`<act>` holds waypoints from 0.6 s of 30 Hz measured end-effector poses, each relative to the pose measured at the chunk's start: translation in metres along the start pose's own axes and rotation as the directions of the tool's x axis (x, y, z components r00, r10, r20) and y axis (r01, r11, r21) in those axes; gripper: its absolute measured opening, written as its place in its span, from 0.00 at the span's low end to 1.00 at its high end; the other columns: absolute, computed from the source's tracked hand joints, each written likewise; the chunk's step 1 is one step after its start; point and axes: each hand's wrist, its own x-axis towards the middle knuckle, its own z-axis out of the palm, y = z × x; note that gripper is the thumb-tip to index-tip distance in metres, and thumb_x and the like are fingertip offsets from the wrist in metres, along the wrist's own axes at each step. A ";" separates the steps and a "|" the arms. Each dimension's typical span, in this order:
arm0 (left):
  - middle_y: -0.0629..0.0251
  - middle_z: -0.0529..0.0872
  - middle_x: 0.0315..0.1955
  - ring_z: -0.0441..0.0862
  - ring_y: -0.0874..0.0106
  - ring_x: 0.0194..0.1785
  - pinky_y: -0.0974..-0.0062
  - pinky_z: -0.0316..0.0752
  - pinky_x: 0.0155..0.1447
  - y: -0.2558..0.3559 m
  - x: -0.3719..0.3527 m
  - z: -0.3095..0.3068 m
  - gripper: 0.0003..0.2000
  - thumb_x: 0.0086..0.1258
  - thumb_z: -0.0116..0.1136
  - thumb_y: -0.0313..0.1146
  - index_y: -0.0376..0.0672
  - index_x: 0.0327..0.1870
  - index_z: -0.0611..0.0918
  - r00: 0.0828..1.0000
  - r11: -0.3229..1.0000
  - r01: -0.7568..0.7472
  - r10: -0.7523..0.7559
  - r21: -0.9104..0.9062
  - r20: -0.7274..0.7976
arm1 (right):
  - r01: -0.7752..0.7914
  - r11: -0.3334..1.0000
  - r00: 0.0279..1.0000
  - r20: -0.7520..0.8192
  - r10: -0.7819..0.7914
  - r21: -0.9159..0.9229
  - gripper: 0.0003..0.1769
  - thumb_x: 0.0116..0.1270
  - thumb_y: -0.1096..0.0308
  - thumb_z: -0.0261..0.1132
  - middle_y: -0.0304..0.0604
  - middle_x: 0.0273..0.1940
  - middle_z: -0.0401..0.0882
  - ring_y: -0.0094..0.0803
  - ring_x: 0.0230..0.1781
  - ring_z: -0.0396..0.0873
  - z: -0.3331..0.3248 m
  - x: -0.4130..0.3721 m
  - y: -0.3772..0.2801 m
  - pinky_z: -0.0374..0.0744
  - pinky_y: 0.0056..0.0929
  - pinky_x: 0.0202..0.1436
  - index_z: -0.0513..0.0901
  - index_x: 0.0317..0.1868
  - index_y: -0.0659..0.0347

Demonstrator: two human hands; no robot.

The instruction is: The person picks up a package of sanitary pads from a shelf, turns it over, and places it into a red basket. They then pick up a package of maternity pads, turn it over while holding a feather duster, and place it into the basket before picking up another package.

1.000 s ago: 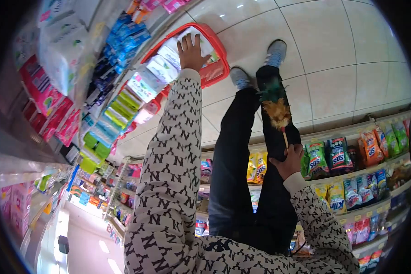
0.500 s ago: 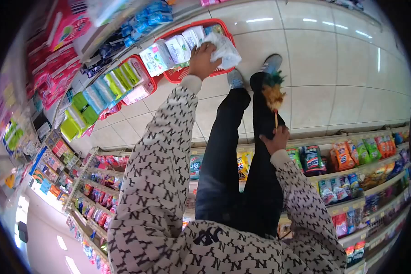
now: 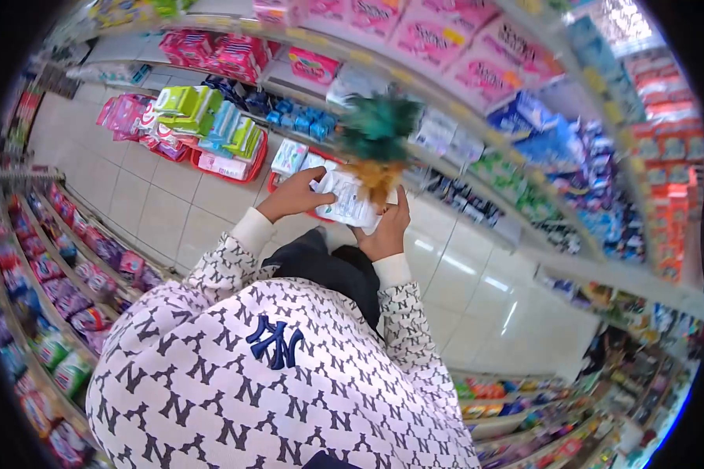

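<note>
A white plastic-wrapped pack [image 3: 343, 202] is held in front of my body, above a red basket [image 3: 272, 181]. My left hand [image 3: 296, 194] grips its left side, thumb on top. At its right side my right hand [image 3: 387, 228] has its fingers wrapped round a feather duster [image 3: 379, 129] and also touches the pack. The duster's green and tan feathers are blurred and cover part of the pack. Other white packs [image 3: 290, 156] stand in the basket behind my left hand. The duster's handle is hidden.
Another red basket [image 3: 260, 160] with green, blue and pink packs [image 3: 225, 129] stands to the left on the tiled floor [image 3: 152, 199]. Shelves of pink boxes [image 3: 426, 35] run close beyond the duster. More stocked shelves [image 3: 70, 289] curve along the left.
The view has turned toward the shelves. My left hand has lifted the white pack from over the basket toward me. My right hand has brought the duster up beside it.
</note>
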 end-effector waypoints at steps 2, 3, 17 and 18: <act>0.55 0.85 0.41 0.82 0.67 0.47 0.71 0.77 0.51 0.008 -0.005 -0.017 0.26 0.59 0.68 0.42 0.35 0.56 0.79 0.989 0.989 -0.147 0.148 0.032 -0.020 | 0.274 0.960 0.958 0.076 -0.277 0.054 0.48 0.40 0.64 0.82 0.58 0.65 0.63 0.53 0.62 0.67 -0.024 0.033 -0.025 0.65 0.47 0.66 0.66 0.60 0.70; 0.58 0.83 0.46 0.80 0.70 0.45 0.71 0.75 0.50 0.002 0.007 -0.023 0.28 0.61 0.68 0.47 0.37 0.57 0.78 0.962 0.963 -0.266 0.268 -0.037 0.060 | 0.237 0.961 0.963 0.097 -0.252 0.144 0.49 0.41 0.64 0.83 0.56 0.63 0.65 0.50 0.61 0.68 -0.030 0.044 -0.028 0.66 0.45 0.65 0.65 0.61 0.69; 0.62 0.81 0.53 0.79 0.72 0.54 0.72 0.72 0.60 0.003 -0.022 -0.052 0.23 0.69 0.63 0.42 0.37 0.60 0.78 0.906 0.885 -0.401 0.346 -0.237 -0.243 | -0.491 0.176 0.819 0.383 0.428 0.853 0.18 0.64 0.69 0.68 0.45 0.49 0.79 0.32 0.47 0.82 -0.064 0.064 -0.056 0.84 0.33 0.46 0.69 0.50 0.60; 0.61 0.79 0.56 0.78 0.71 0.56 0.71 0.71 0.61 -0.004 -0.018 -0.053 0.25 0.71 0.61 0.43 0.38 0.64 0.75 0.920 0.862 -0.373 0.295 -0.343 -0.258 | -0.493 0.148 0.809 0.390 0.440 0.857 0.18 0.65 0.68 0.68 0.45 0.49 0.79 0.32 0.47 0.82 -0.062 0.063 -0.056 0.84 0.34 0.46 0.71 0.50 0.60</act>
